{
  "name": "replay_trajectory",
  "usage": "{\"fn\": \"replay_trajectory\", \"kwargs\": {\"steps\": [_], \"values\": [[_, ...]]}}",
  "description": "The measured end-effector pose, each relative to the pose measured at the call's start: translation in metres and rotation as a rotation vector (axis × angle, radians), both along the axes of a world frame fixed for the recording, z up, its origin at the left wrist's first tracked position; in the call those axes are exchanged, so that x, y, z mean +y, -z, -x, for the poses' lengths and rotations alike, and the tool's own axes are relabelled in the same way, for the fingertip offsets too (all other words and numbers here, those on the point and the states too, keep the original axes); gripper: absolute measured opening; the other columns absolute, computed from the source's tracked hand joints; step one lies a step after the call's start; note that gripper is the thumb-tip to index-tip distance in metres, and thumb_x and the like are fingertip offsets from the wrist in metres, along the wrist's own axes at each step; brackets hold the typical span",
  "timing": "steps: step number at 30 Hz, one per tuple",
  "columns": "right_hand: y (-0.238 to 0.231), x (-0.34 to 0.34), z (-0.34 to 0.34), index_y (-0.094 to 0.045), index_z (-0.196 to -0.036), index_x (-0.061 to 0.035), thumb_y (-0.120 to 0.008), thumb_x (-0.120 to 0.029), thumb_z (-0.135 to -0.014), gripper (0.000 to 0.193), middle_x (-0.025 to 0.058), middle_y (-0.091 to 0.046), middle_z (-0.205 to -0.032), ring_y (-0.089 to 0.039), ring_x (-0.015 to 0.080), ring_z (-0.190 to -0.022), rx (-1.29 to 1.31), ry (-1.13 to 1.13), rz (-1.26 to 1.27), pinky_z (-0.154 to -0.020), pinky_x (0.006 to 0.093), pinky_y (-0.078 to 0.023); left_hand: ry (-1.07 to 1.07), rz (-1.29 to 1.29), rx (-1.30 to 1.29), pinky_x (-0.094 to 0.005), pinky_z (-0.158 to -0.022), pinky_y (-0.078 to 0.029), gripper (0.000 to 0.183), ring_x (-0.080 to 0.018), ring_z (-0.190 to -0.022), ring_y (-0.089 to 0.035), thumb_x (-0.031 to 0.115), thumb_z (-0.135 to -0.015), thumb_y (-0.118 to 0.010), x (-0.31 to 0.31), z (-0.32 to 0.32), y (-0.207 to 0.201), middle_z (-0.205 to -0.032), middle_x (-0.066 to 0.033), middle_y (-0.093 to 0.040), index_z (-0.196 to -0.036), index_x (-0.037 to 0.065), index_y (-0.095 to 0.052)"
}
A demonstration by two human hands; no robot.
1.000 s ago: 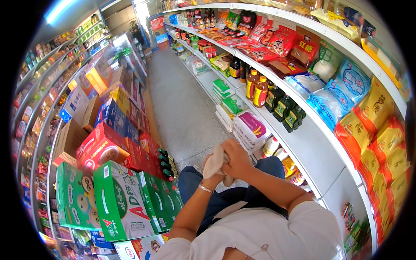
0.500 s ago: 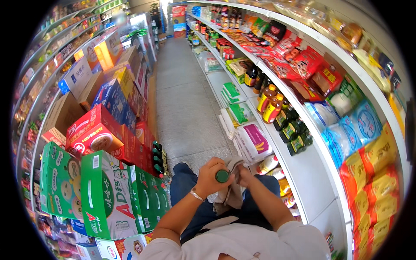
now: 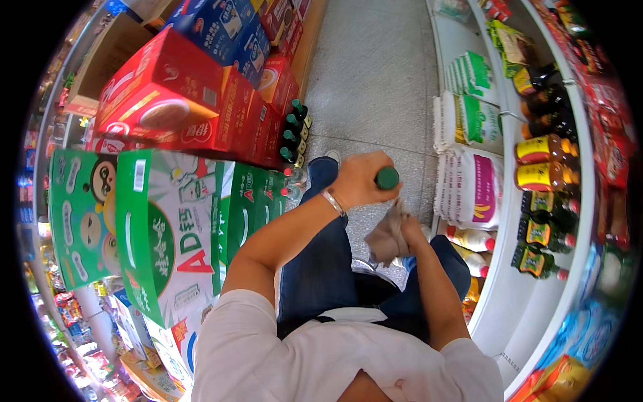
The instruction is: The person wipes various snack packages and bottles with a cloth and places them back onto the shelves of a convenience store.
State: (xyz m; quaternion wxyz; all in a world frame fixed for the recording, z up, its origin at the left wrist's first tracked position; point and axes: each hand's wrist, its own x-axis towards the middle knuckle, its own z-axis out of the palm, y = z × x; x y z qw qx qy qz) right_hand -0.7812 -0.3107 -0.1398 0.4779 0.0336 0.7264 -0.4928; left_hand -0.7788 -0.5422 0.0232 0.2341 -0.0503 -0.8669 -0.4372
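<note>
My left hand is wrapped round a bottle whose dark green cap faces up toward me. Its body is mostly hidden below the fist. A bracelet circles that wrist. Over my right knee, my right hand grips a crumpled beige cloth, which hangs down between my legs. The cloth sits just below the bottle; whether the two touch, I cannot tell. Several dark bottles with green caps stand on the floor to the left of my left hand.
Green-and-white drink cartons and red boxes are stacked close on my left. At right, a white shelf holds dark sauce bottles, amber bottles and plastic-wrapped white packs. Grey floor runs between.
The view has tilted down and closer to the lower shelves. My hands have drawn apart: the cloth, earlier against the bottle, now hangs lower, and my left hand reaches farther forward.
</note>
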Motion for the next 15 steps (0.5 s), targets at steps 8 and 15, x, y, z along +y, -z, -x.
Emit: {"fn": "replay_trajectory", "kwargs": {"steps": [8,15], "values": [[0.062,-0.009,-0.062,-0.055,-0.111,-0.0008,-0.033,-0.052,-0.084,0.062,0.0158,-0.055,-0.113,-0.052,0.0242,-0.101,-0.728,-0.922,-0.087,-0.087,0.036,-0.038,-0.487,0.029,-0.05,-0.0293,-0.058,-0.046,0.03,-0.0156,-0.058,-0.052,0.019,-0.063,-0.075,-0.148,0.152,0.084,-0.064,-0.0091,-0.055,-0.077,0.001,-0.056],[0.056,-0.028,-0.054,-0.059,-0.104,-0.0007,-0.038,-0.053,-0.08,0.06,0.0218,-0.057,-0.105,-0.055,0.0336,-0.098,-0.414,-1.157,-0.006,-0.085,0.0396,-0.04,-0.685,0.347,-0.58,-0.0423,-0.065,-0.047,0.039,-0.0349,-0.074,-0.06,0.04,-0.067,-0.066,-0.258,0.254,0.158,-0.077,-0.0176,-0.061,-0.08,0.005,-0.056]]}}
